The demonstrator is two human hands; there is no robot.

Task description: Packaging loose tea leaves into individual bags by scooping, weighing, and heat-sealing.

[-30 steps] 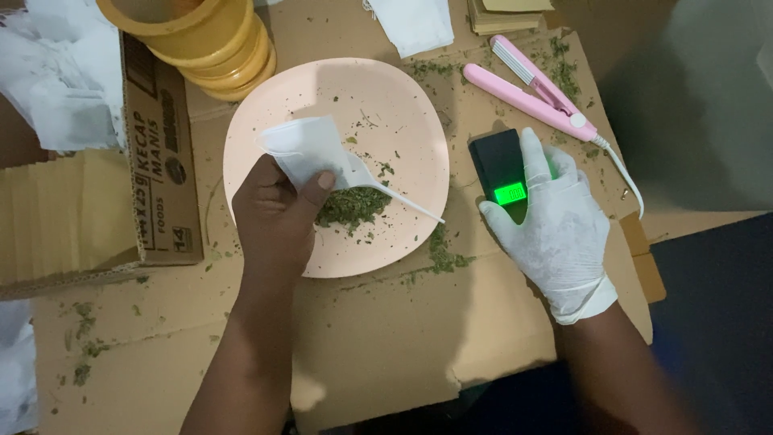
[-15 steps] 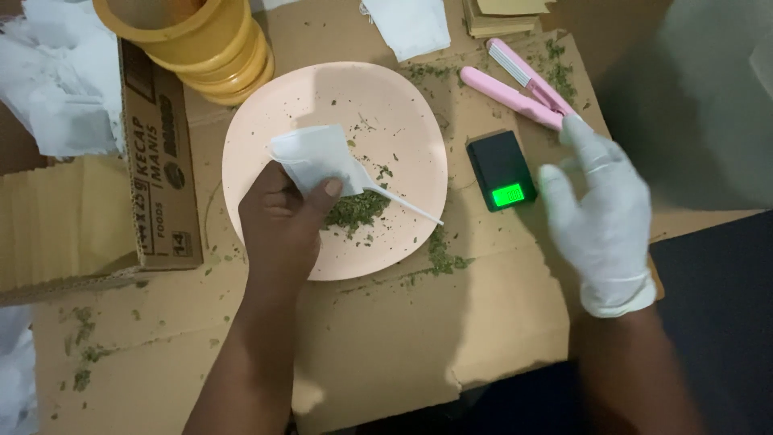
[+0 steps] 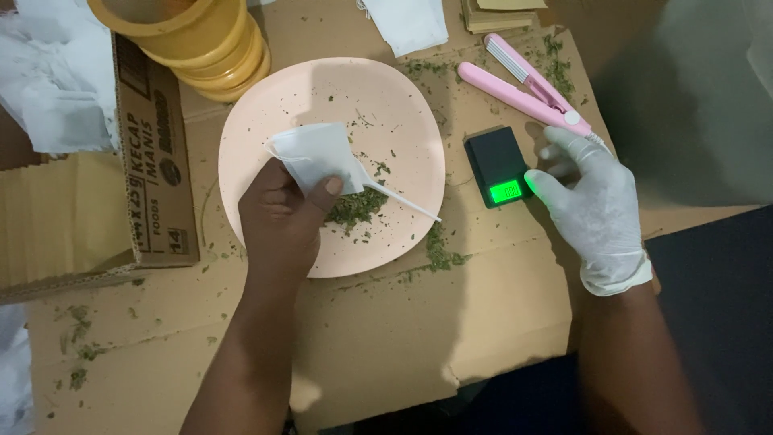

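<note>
My bare left hand [image 3: 282,221] holds a small white paper pouch [image 3: 316,157] over a pale pink plate [image 3: 394,105]. A little heap of dried green herb [image 3: 356,208] lies on the plate beside my thumb, with a thin white stick [image 3: 407,205] across it. My right hand [image 3: 592,201], in a white glove, rests beside a small black pocket scale [image 3: 498,165] with a lit green display [image 3: 507,192]. Its thumb tip touches the scale's right edge by the display and its fingers are spread.
Flattened brown cardboard [image 3: 386,338] covers the work surface, strewn with herb crumbs [image 3: 441,254]. A pink hair crimper [image 3: 527,84] lies behind the scale. Stacked yellow bowls [image 3: 193,40] stand at the back left, with more white pouches [image 3: 407,22] and crumpled white paper [image 3: 48,89].
My right hand lifted off the scale, drew back to the right, then returned so its thumb touches the scale's edge. My left hand stayed over the plate with the pouch.
</note>
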